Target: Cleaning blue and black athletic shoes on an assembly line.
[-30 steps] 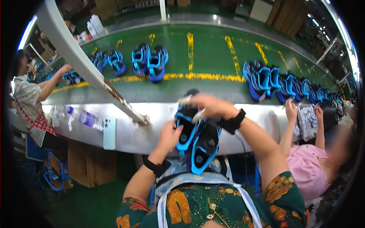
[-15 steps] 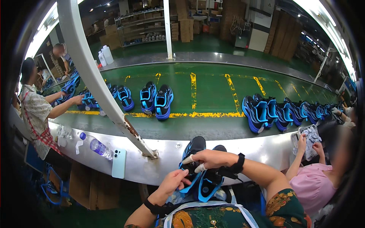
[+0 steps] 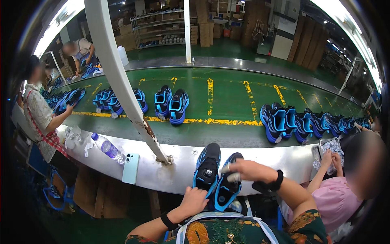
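Two black-and-blue sports shoes lie side by side on the metal ledge's near edge, toes pointing away from me. The left shoe (image 3: 209,157) has a round dial on its tongue. My left hand (image 3: 195,200) is closed on this shoe's heel end, fingers against the collar. Over the right shoe (image 3: 226,188) hovers my right hand (image 3: 252,170), with pale covers on its fingertips. Motion blurs those fingers, and I cannot tell whether they touch the shoe.
Along the green conveyor (image 3: 227,97) stand several similar shoes (image 3: 302,124). A white post (image 3: 122,87) rises from the ledge (image 3: 174,179), near a phone (image 3: 131,168) and bottle (image 3: 107,147). Co-workers sit right (image 3: 325,195) and stand left (image 3: 44,118).
My right hand has moved right, off the left shoe and over the right one. My left hand has dropped from the tongue to the heel. The left co-worker's shoe has moved.
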Demonstrator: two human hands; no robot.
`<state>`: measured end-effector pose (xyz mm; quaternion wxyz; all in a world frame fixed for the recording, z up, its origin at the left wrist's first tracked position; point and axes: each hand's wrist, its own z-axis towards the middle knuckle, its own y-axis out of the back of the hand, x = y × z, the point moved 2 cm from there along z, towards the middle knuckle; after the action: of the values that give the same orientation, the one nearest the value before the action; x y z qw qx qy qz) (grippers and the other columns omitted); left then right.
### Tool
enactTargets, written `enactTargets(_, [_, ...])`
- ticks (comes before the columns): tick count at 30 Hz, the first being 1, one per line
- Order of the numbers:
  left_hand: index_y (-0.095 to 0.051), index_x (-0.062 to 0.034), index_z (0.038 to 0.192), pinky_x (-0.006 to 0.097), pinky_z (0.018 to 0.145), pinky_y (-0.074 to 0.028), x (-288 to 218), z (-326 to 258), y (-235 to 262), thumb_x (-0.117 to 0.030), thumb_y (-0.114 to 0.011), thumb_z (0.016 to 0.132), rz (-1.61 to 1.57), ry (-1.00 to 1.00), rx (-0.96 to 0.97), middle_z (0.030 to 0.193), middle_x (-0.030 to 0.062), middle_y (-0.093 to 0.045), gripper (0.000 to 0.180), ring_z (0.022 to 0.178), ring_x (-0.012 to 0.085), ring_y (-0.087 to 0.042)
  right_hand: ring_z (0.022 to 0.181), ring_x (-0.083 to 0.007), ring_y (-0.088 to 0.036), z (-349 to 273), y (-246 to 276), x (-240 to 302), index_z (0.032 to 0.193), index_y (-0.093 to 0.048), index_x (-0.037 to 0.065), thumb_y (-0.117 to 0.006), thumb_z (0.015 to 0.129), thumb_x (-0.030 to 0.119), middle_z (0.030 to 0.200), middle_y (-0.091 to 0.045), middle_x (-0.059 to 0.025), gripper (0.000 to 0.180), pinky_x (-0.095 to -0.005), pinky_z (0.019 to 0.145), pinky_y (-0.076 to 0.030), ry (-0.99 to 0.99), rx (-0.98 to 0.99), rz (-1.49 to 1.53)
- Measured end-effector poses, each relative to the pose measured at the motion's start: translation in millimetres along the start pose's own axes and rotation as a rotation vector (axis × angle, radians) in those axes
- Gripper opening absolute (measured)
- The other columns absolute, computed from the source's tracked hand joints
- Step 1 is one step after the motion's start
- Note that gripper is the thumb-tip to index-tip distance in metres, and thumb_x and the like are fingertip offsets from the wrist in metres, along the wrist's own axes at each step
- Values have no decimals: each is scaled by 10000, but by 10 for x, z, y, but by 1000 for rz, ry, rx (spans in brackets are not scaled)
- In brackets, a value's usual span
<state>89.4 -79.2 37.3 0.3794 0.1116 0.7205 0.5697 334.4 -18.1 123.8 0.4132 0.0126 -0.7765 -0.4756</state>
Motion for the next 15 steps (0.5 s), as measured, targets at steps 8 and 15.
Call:
enactTargets(8, [-676, -65, 1009, 368, 785, -488, 82, 353, 722, -170, -660, 875, -642, 10, -442, 882, 114, -623, 170, 857, 295, -606, 727, -346, -603, -439, -788, 39, 1131, -658, 114, -717, 853, 236, 810, -543, -144, 309, -414, 688, -514, 20, -615, 98])
enactTargets(15, [-656, -68, 1028, 388, 850, -446, 117, 591, 306, -172, -746, 777, -412, -153, -423, 959, 106, -570, 286, 959, 309, -544, 652, -373, -575, -484, -468, 229, 1078, -681, 146, -726, 834, 263, 747, -553, -148, 274, -459, 613, -467, -146, -465, 102])
